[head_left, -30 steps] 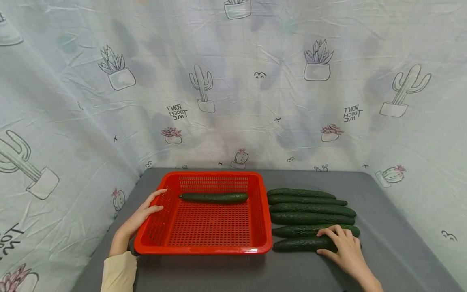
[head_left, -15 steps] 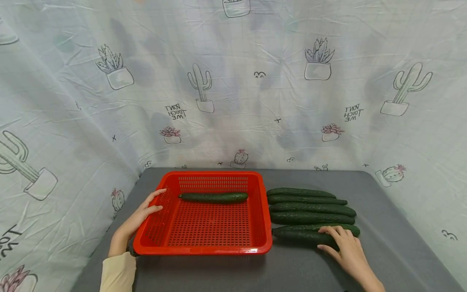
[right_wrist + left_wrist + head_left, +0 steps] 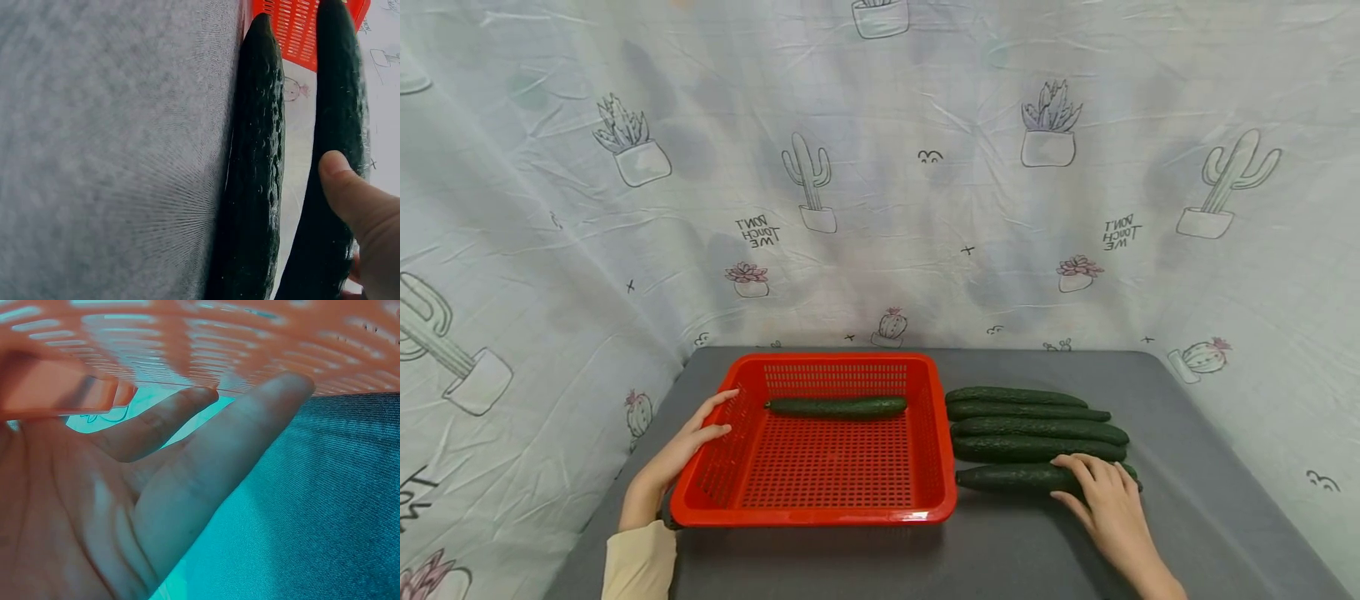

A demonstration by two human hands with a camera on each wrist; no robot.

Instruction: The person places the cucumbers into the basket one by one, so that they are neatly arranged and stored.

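Grey tabletop (image 3: 805,568): wide stretch of room betw. veg & R edge, more along nr side. Red plastic basket (image 3: 808,517) L of ctr, R rim just beside the row of 4 cukes (image 3: 1039,428). Held cuke (image 3: 1009,477) nr row, raised over lower cuke (image 3: 250,175); basket cuke (image 3: 837,407) lies nr far wall. R hand (image 3: 1108,504): fingers grasping held cuke. L hand (image 3: 677,450): fingers straight, against basket's L side.

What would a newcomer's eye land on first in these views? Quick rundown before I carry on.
Probably the bright red basket on the grey table, with a lone cucumber along its far side and the left hand at its left rim. Next, the row of cucumbers right of it, where the right hand holds the nearest cucumber raised.
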